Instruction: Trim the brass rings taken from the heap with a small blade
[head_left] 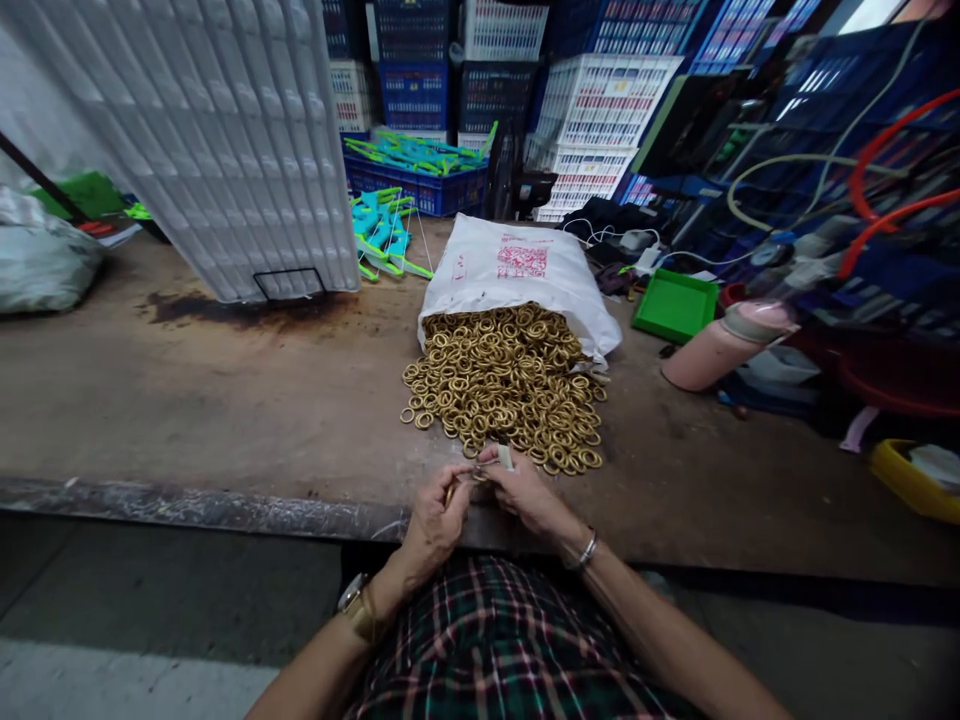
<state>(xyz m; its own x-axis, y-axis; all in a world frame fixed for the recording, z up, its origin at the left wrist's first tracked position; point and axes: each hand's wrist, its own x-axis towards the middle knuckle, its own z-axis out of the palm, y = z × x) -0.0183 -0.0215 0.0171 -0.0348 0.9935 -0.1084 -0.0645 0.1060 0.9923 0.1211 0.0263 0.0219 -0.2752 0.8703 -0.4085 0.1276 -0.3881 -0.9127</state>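
Observation:
A large heap of brass-coloured rings (510, 385) spills out of a white sack (480, 262) onto the table. Just in front of the heap, above the table's near edge, my two hands meet at the fingertips. My left hand (439, 512) is closed, with a brass-coloured ring (451, 493) showing between its fingers. My right hand (525, 492) is closed in a pinch close to the left fingertips. A small pale strip (505, 457) shows at its fingers; whether it is held or wrapped on a finger I cannot tell. What both hands pinch between them is too small to make out.
On the wooden table (225, 410) a tall ribbed white panel (255, 150) stands at left. Turquoise-and-green plastic pieces (384, 232) lie behind the heap. To the right are a green tray (675, 304), a pink bottle (724, 345) and a yellow basin (911, 480). Stacked crates (600, 100) rise behind.

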